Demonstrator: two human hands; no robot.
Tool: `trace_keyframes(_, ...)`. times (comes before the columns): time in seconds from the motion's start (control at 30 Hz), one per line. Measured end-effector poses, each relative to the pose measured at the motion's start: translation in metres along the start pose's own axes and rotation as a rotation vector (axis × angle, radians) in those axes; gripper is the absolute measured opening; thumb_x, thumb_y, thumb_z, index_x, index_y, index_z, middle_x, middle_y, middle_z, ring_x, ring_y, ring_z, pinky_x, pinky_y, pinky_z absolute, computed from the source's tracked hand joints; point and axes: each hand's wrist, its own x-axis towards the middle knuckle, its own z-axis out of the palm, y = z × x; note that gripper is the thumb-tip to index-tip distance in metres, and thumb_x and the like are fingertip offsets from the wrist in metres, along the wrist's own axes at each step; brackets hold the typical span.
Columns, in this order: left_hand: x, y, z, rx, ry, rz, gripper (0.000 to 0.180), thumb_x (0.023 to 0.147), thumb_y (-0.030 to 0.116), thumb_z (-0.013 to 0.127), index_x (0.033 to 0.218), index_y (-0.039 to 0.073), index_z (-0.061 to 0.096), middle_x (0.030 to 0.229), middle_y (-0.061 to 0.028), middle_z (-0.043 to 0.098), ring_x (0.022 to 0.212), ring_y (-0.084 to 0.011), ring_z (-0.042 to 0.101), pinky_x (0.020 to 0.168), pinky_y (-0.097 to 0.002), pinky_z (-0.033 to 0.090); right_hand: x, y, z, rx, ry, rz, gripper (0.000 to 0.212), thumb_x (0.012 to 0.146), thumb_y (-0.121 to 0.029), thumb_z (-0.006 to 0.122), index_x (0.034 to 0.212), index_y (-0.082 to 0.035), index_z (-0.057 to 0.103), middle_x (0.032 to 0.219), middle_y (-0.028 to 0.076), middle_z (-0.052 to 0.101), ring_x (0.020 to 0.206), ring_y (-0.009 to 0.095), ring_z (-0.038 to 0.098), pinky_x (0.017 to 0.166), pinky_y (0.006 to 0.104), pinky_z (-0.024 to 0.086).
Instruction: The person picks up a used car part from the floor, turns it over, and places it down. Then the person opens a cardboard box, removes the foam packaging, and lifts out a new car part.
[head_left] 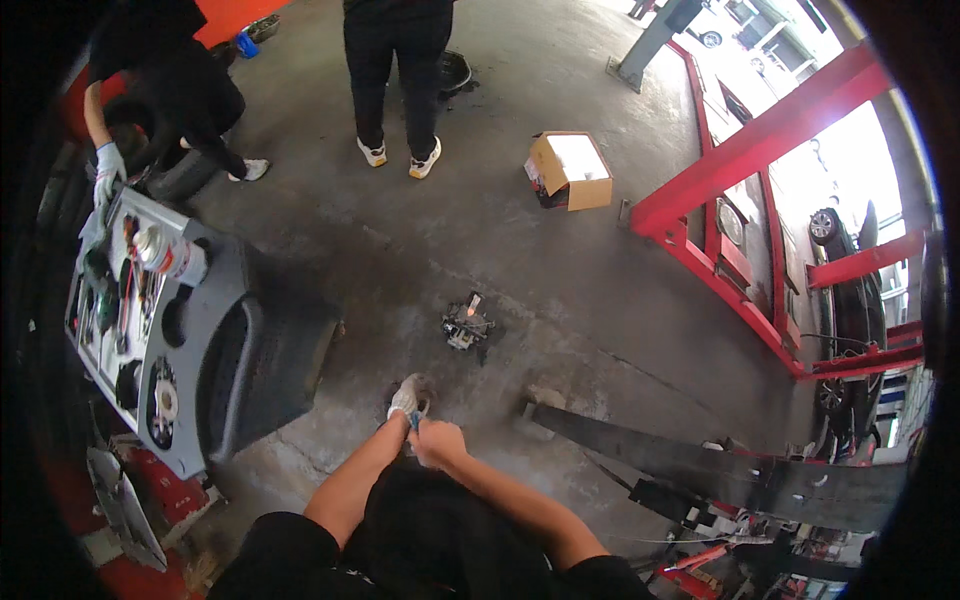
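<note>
Low in the middle, my two forearms come together in front of my body. My left hand (404,396) wears a whitish work glove; it is small in the picture, and how its fingers lie is not clear. My right hand (438,444) is bare and closed in a pinch at the left wrist. Between its fingers shows a bluish edge, the cuff of the glove (414,421). On the floor just beyond my hands sits a small metal mechanical part (464,328) with a dark wet patch around it.
A grey tool cart (230,330) with tools and a spray can (168,254) stands left. An open cardboard box (572,170) lies ahead. Red lift frame (740,170) and dark beam (690,460) are right. One person (398,70) stands ahead; another, gloved (108,170), reaches the cart.
</note>
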Motion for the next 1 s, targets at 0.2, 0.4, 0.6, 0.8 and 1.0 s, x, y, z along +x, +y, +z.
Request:
trace_keyframes(0.2, 0.015, 0.112, -0.004, -0.357, 0.028, 0.004, 0.043, 0.095, 0.033, 0.063, 0.132, 0.013, 0.059, 0.125, -0.0092, 0.064, 0.107, -0.0236, 0.066, 0.088, -0.0406, 0.056, 0.071, 0.036, 0.01, 0.211, 0.105, -0.017, 0.04, 0.099, -0.038, 0.054, 0.088, -0.001, 0.061, 0.082, 0.026, 0.068, 0.081, 0.048, 0.065, 0.074, 0.0575, 0.05)
trace_keyframes(0.4, 0.11, 0.092, -0.029, 0.156, 0.158, -0.028, 0.051, 0.094, 0.047, 0.059, 0.123, 0.006, 0.069, 0.105, -0.0131, 0.075, 0.099, -0.0273, 0.07, 0.09, -0.0395, 0.051, 0.137, 0.167, 0.091, 0.476, 0.445, 0.336, 0.046, 0.101, -0.044, 0.053, 0.092, 0.0, 0.064, 0.08, 0.028, 0.065, 0.083, 0.05, 0.064, 0.074, 0.0554, 0.049)
trace_keyframes(0.6, 0.226, -0.034, 0.06, 0.154, -0.466, -0.154, 0.065, 0.102, 0.062, 0.043, 0.129, 0.008, 0.065, 0.117, -0.0046, 0.069, 0.106, -0.0188, 0.064, 0.094, -0.0383, 0.051, 0.207, 0.283, 0.159, 0.239, 0.228, 0.232, 0.043, 0.096, -0.042, 0.056, 0.097, -0.001, 0.068, 0.084, 0.025, 0.07, 0.082, 0.045, 0.067, 0.074, 0.0539, 0.052)
trace_keyframes(0.8, 0.295, -0.141, 0.136, -0.407, -0.684, -0.462, 0.06, 0.102, 0.062, 0.048, 0.136, 0.014, 0.062, 0.125, -0.0002, 0.064, 0.115, -0.0142, 0.057, 0.102, -0.0339, 0.046, 0.222, 0.426, 0.228, 0.407, -0.227, 0.181, 0.035, 0.093, -0.033, 0.057, 0.103, -0.001, 0.067, 0.097, 0.026, 0.07, 0.093, 0.045, 0.067, 0.082, 0.0546, 0.052)
trace_keyframes(1.0, 0.356, -0.135, 0.159, -0.269, -0.725, -0.238, 0.057, 0.104, 0.056, 0.049, 0.14, 0.012, 0.057, 0.124, -0.0022, 0.064, 0.109, -0.0135, 0.061, 0.094, -0.0321, 0.052, 0.258, 0.453, 0.208, 0.045, -0.052, 0.094, 0.028, 0.088, -0.027, 0.061, 0.084, -0.001, 0.07, 0.085, 0.024, 0.069, 0.083, 0.046, 0.066, 0.077, 0.0533, 0.053)
